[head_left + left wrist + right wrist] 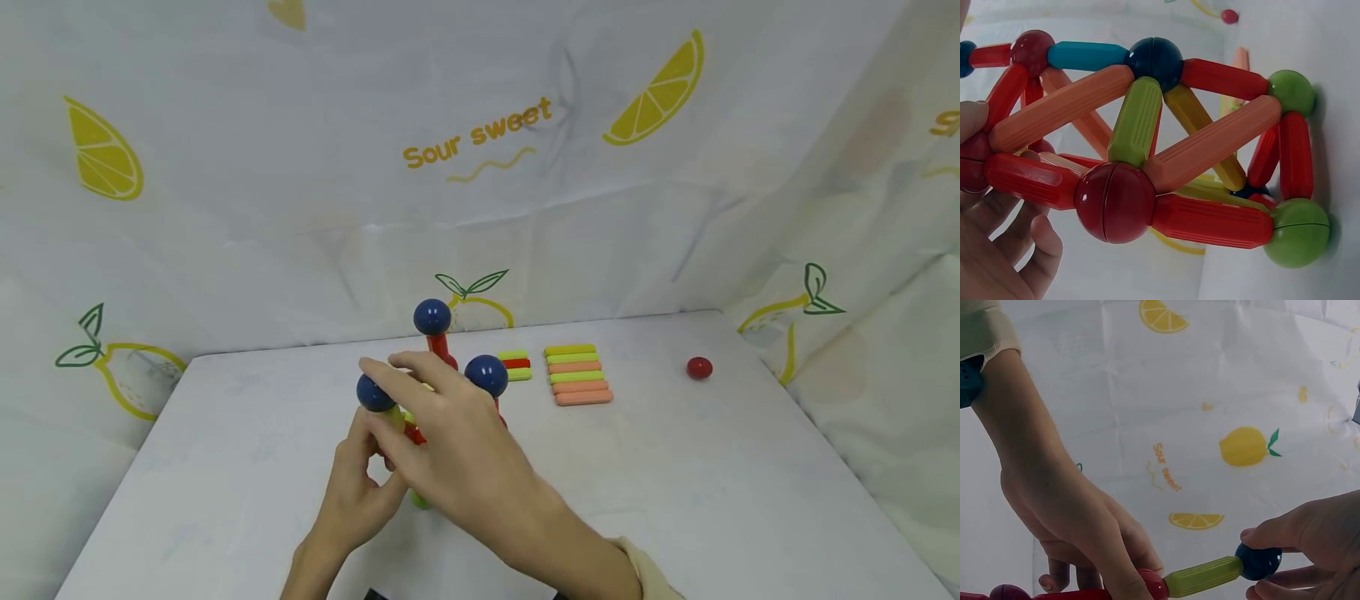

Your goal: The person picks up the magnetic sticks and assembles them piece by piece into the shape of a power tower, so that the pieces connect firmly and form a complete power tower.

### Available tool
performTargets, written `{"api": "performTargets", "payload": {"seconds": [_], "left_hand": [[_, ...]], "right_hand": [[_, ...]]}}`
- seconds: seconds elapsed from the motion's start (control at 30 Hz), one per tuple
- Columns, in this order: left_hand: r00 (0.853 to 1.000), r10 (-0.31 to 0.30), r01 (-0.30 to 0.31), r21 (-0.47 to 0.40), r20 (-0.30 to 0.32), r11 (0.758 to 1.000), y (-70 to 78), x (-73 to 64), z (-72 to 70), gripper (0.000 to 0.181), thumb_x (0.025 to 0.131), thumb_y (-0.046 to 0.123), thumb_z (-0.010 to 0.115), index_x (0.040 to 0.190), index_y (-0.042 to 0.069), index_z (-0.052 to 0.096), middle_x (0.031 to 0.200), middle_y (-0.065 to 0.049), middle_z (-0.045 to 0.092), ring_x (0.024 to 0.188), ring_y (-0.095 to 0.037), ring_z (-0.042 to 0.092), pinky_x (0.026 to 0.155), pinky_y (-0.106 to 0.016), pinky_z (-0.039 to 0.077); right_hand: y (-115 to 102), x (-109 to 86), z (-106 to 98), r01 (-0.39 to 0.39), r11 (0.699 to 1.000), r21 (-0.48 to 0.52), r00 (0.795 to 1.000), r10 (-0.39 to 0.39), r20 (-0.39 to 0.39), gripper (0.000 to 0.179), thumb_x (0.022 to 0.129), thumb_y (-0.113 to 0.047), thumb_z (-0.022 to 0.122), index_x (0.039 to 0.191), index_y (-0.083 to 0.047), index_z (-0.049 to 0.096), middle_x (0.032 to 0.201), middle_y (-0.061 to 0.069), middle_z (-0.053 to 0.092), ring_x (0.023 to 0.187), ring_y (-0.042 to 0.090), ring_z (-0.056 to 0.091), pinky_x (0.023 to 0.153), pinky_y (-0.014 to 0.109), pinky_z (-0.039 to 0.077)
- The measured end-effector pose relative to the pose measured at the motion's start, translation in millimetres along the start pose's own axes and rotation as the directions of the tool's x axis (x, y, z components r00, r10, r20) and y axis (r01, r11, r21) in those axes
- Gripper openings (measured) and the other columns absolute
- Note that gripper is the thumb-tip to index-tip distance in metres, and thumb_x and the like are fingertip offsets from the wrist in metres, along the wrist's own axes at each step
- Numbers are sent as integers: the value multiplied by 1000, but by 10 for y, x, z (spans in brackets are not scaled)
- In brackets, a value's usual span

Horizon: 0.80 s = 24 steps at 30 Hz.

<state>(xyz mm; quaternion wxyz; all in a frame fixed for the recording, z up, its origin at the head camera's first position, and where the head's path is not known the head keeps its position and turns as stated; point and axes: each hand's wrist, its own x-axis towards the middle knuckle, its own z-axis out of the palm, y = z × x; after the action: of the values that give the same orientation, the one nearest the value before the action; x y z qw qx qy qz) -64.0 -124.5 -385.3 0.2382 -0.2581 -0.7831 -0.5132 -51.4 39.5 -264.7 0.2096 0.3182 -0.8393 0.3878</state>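
A tall frame of magnetic rods and balls stands on the table, mostly hidden by the hands in the head view. In the left wrist view, salmon rods (1216, 144), red rods and a dark red ball (1116, 201) form its side, with green balls (1300, 232) at its foot. My left hand (360, 496) grips a red ball (972, 164) at the upper part. Rising from that area is a yellow-green rod (1204, 578) topped by a blue ball (1259, 561). My right hand (1316, 544) pinches this blue ball between thumb and fingers.
Two more blue balls (432, 317) top red rods of the frame. Behind it lie a short row of rods (515, 364) and a longer row of yellow, green and salmon rods (577, 375). A loose red ball (700, 367) sits at the back right. Lemon-printed cloth (480, 242) hangs behind.
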Motion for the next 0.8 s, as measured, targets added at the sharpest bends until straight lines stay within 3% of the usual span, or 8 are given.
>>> {"api": "performTargets", "payload": {"seconds": [0.13, 0.23, 0.3, 0.43, 0.53, 0.67, 0.73, 0.8], "left_hand": [[1000, -23, 23, 49, -19, 999, 17, 11, -5, 57, 77, -6, 76, 128, 6, 52, 89, 1, 63, 75, -5, 55, 59, -24, 49], [997, -13, 20, 91, -72, 996, 47, 34, -36, 59, 76, -2, 79, 130, 6, 55, 102, -3, 65, 91, -6, 58, 68, -22, 50], [993, 20, -8, 102, -117, 995, 67, 54, -67, 57, 75, -2, 79, 129, 5, 59, 105, -5, 65, 98, -8, 57, 73, -22, 50], [984, 92, -74, 117, -152, 990, 121, 99, -129, 50, 73, -4, 80, 121, 3, 67, 95, -6, 67, 92, -9, 58, 77, -21, 47], [987, 85, -66, 133, -140, 989, 152, 114, -155, 48, 72, -7, 82, 117, 5, 70, 89, -5, 68, 87, -8, 58, 78, -19, 47], [987, 63, -43, 139, -146, 989, 165, 122, -164, 44, 70, -12, 83, 110, 5, 73, 86, -6, 70, 84, -8, 59, 77, -17, 48], [986, 62, -41, 134, -154, 990, 170, 127, -160, 41, 70, -14, 83, 106, 5, 73, 85, -6, 70, 82, -9, 59, 77, -16, 49], [985, 70, -49, 130, -160, 990, 176, 134, -152, 40, 71, -14, 82, 104, 4, 74, 84, -6, 70, 81, -9, 59, 76, -16, 49]], "right_hand": [[370, -234, 69, 126, 992, -5, 984, -126, -128, 48, 90, -19, 79, 136, -22, 66, 126, -2, 68, 107, 10, 67, 77, 17, 57], [820, -430, 26, 204, 978, 45, 945, -185, -269, 52, 85, -16, 83, 135, -20, 68, 124, -2, 71, 105, 11, 68, 85, 21, 59], [983, -476, -148, 150, 988, 37, 938, -130, -322, 52, 83, -16, 85, 133, -22, 69, 122, -4, 72, 103, 11, 69, 87, 21, 58], [920, -373, -680, -15, 998, -54, 926, -7, -378, 43, 80, -4, 84, 121, -13, 76, 106, 5, 77, 89, 17, 70, 87, 14, 55], [1167, -394, -779, -117, 989, -88, 934, 79, -349, 36, 80, 3, 82, 115, -4, 77, 100, 11, 77, 87, 21, 69, 86, 10, 54], [1767, -558, -685, -308, 942, -136, 946, 286, -155, 28, 87, 3, 74, 114, 3, 75, 107, 20, 76, 98, 34, 70, 87, 40, 62], [2030, -659, -603, -407, 895, -184, 912, 408, -35, 27, 89, 1, 72, 116, 6, 73, 113, 25, 73, 106, 42, 68, 90, 56, 58], [2241, -753, -514, -474, 848, -237, 864, 500, 59, 28, 90, -2, 71, 117, 7, 72, 117, 29, 71, 110, 46, 66, 93, 59, 56]]}}
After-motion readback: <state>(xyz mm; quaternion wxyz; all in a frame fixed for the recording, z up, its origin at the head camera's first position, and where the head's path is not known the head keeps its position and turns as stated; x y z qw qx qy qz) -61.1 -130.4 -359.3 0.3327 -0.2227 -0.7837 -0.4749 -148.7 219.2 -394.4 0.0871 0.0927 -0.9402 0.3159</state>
